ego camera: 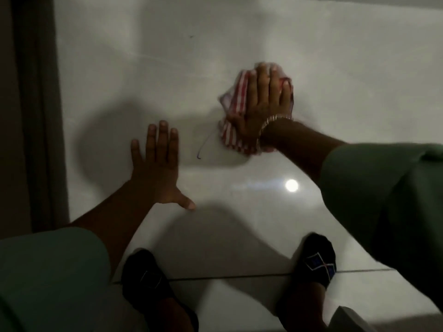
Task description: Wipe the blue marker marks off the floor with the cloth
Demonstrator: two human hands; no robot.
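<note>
One big white floor (239, 39) fills almost the whole view, shiny, with a bright light spot at about 5 o'clock from the middle. A dark wall or door edge (31, 104) runs down the side at 9 o'clock, and a thin tile line (239, 276) crosses low down at 6 o'clock, between two feet in dark socks (316, 262). The right hand (263, 104) lies flat with its fingers spread out, pressing the red and white striped cloth (230, 130) down on the floor, up at about 2 o'clock from the middle. The left hand (158, 161) is open and flat on the bare floor at 8 o'clock, holding nothing, just propping the body. One thin blue marker mark (203, 147) still shows, a small curved line just beside the cloth on its 8 o'clock side. To wipe well, I think the cloth should slide down toward that line with a firm push, then rub back and forth. There is lots of open floor at 12 and 3 o'clock, so the arm can swing wide there, but the propping hand is near the mark.
</note>
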